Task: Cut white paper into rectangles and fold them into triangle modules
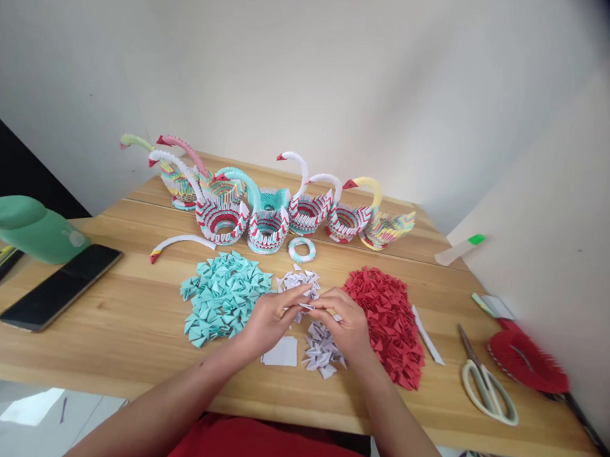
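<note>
Between the fingertips of both hands is a small white piece of folded paper (306, 307). My left hand (272, 316) pinches it from the left, while my right hand (345, 318) pinches its right side. Loose white folded paper pieces (323, 348) lie below the hands, and another white heap (293, 281) shows just beyond them. A stack of flat white paper (280, 352) sits under my left wrist. The turquoise folded pieces (227, 294) form a pile to the left, and the red folded pieces (386, 322) are heaped to the right.
Several folded-paper swans (268, 231) stand along the back, with a paper ring (302, 250) and a loose swan neck (180, 239) before them. A phone (61, 287) and green bottle (39, 228) are left. Scissors (485, 385) and a red fan-shaped object (527, 361) lie right.
</note>
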Motion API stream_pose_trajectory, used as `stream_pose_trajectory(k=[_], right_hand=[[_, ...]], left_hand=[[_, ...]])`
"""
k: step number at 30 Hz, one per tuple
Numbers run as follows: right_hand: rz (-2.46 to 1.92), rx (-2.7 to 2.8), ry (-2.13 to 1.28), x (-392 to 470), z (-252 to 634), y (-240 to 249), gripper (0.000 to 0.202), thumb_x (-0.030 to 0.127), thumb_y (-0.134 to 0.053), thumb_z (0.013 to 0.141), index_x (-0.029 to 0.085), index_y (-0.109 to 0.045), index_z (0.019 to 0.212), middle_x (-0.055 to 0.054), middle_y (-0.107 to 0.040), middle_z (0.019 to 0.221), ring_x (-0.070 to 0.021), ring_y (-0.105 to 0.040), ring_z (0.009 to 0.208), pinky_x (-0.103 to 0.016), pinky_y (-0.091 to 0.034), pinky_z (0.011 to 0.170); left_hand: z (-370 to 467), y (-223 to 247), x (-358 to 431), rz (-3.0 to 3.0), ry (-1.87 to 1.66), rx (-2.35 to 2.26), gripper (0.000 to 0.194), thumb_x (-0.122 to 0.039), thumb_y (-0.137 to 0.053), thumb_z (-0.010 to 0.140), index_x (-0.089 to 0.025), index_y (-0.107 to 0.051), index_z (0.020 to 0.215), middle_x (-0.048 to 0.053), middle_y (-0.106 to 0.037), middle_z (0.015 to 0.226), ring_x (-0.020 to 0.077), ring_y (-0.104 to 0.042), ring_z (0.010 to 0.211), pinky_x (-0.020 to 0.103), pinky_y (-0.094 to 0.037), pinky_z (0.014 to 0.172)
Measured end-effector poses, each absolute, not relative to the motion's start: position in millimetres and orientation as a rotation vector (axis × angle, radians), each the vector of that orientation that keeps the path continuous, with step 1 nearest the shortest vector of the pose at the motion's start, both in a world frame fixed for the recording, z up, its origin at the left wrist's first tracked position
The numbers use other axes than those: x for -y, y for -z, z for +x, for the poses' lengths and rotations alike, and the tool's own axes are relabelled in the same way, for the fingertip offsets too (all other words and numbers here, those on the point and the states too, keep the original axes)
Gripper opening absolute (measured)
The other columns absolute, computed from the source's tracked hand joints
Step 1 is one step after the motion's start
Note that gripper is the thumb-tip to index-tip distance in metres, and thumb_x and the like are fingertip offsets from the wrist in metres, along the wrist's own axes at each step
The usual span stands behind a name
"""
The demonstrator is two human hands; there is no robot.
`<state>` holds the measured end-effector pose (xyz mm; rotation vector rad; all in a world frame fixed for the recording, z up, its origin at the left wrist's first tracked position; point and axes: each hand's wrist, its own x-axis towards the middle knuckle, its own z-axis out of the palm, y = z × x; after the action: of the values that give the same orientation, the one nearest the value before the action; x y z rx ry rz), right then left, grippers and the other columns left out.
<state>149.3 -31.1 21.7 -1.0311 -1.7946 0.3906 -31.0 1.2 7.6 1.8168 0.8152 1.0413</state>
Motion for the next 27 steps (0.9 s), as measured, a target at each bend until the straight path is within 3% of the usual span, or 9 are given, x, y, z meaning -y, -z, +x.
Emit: stream_pose_trajectory(k=[23,27], right_hand=[[-1.07,1.797,-0.304,32.6,145.2,-20.7,0.012,0.011,-0.059,0.088,0.021,-0.063,0.084,-0.001,-0.062,0.076,-0.0168,-0.057,0.073,-0.03,-0.044,0.067],[-1.078,1.765,-0.307,32.5,143.1,-20.3,0.011,0.012,-0.06,0.087,0.022,-0.064,0.083,-0.001,-0.062,0.075,-0.0166,-0.058,0.072,-0.03,-0.045,0.066]], left_hand=[[-30.6,-8.8,-0.3,1.876,-1.112,-0.803,0.036,-0.012,-0.058,0.085,-0.021,-0.065,0.119,0.003,-0.076,0.098,0.0175,-0.072,0.087,0.024,-0.054,0.079],[-30.2,-10.3,-0.6,1.891,-1.14,-0.853,0.017,-0.02,-0.063,0.085,-0.02,-0.073,0.1,0.003,-0.077,0.088,0.0179,-0.072,0.078,0.023,-0.053,0.072]])
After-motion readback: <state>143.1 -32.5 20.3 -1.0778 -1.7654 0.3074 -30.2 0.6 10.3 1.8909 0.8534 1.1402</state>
